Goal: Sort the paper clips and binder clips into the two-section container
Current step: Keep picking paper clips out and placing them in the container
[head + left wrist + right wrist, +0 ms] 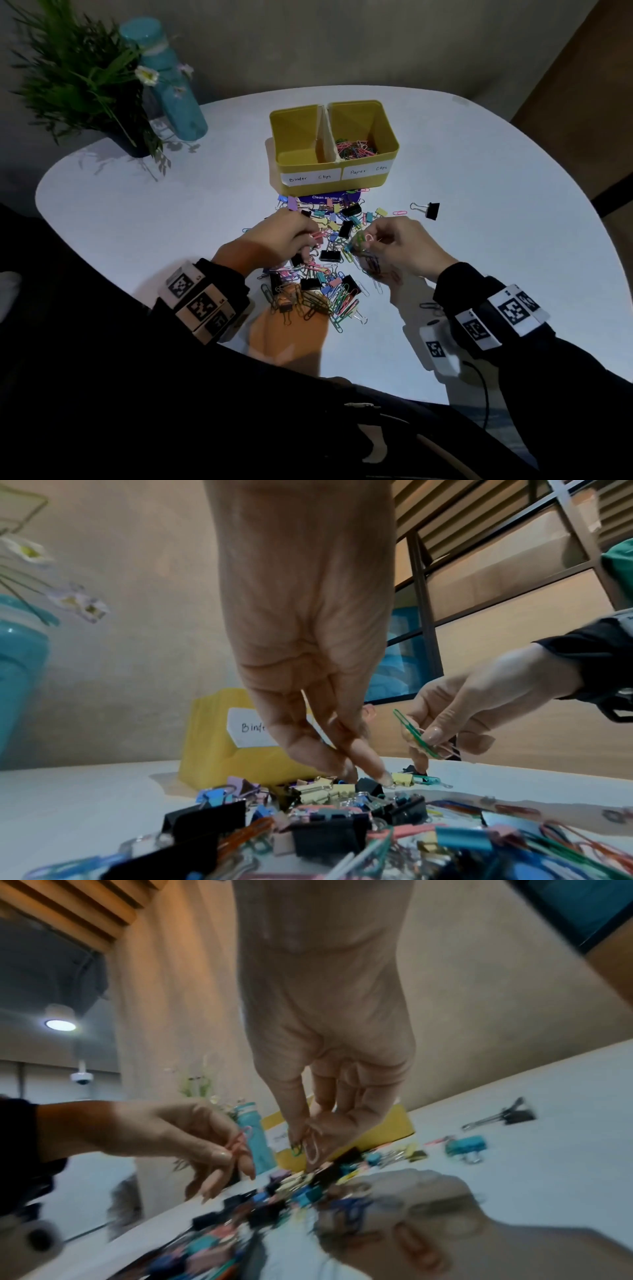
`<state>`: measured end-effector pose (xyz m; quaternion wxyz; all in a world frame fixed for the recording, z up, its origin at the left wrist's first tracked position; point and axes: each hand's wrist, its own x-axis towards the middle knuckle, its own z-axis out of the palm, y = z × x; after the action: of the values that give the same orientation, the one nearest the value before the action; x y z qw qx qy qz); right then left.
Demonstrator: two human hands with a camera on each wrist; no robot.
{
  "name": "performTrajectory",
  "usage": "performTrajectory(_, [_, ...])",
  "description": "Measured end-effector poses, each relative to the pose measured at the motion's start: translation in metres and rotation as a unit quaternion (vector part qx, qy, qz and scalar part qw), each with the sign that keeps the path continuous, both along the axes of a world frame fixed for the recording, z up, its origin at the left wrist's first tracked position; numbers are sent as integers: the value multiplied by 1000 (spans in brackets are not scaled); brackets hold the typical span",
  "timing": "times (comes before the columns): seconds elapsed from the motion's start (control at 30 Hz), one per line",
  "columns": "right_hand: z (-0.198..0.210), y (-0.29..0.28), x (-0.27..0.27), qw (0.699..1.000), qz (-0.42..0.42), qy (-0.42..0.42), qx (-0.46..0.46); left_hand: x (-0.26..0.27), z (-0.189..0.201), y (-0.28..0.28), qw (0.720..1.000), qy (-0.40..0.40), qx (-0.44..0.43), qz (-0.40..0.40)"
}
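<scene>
A yellow two-section container [388, 150] stands at the table's middle. Its right section, labelled "Paper Clips", holds coloured paper clips [354, 149]; the left, labelled "Binder Clips", looks empty. A mixed pile of clips [325, 274] lies in front of it, between my hands. Over the pile's left side, my left hand [313, 240] pinches a pink paper clip [238, 1142], its fingertips [380, 773] pointing down close to the binder clips. My right hand [368, 240] hovers over the right side and pinches a green paper clip [416, 737] together with a pale one [312, 1150].
A lone black binder clip [430, 209] lies right of the pile. A potted plant [85, 78] and a teal bottle [171, 85] stand at the far left. A purple card [329, 198] pokes out under the container. The round white table [496, 222] spreads bare to the right.
</scene>
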<state>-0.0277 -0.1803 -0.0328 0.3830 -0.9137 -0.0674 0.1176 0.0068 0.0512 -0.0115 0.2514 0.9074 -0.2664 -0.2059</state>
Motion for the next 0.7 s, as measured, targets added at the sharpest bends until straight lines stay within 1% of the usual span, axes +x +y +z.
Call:
performTrajectory(0.1, [-1,14,-5,998,52,15,-36,-3,-6,10,996,-11,86,-34])
performTrajectory(0.2, [1,18,-9,990,110,33,-83,-8,-13,15,991,-8,122,-55])
performTrajectory(0.27, [3,19,-14,978,168,54,-107,-12,-15,12,987,-37,148,-53])
performTrajectory(0.3, [3,20,-18,971,192,51,-134,-15,-16,8,984,-53,159,-52])
performTrajectory(0.33, [2,21,-21,964,205,36,-163,-17,-16,5,982,-69,169,-54])
performTrajectory(0.4, [0,25,-28,952,210,-18,-221,-18,-18,-1,975,-105,186,-66])
performTrajectory(0.47, [0,28,-30,942,208,-66,-257,-16,-20,-3,968,-135,199,-75])
performTrajectory(0.5, [0,28,-31,939,211,-74,-263,-14,-21,-4,967,-136,202,-75])
performTrajectory(0.57, [0,26,-30,938,225,-64,-255,-12,-23,-4,973,-114,183,-79])
performTrajectory(0.63, [1,23,-30,945,236,-44,-221,-12,-26,-5,979,-99,155,-89])
performTrajectory(0.7, [-1,21,-33,950,243,-35,-194,-10,-29,-5,981,-102,135,-91])
